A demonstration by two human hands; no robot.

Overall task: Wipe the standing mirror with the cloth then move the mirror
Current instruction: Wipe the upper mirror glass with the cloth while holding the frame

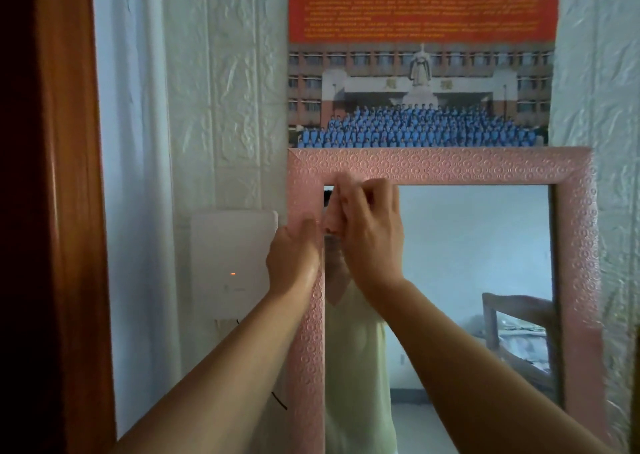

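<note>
Pink embossed frame of the standing mirror, upright against the wall, is gripped by the left hand while the right hand pinches a small pink cloth at the glass's top-left corner, so wiping seems underway and sweeps across remain.

Mirror frame: pink, embossed with small circles, slight sheen. Glass: smooth, reflective. Wall covering: white, embossed, crinkled. Door frame: glossy brown wood. Poster: glossy paper.
</note>
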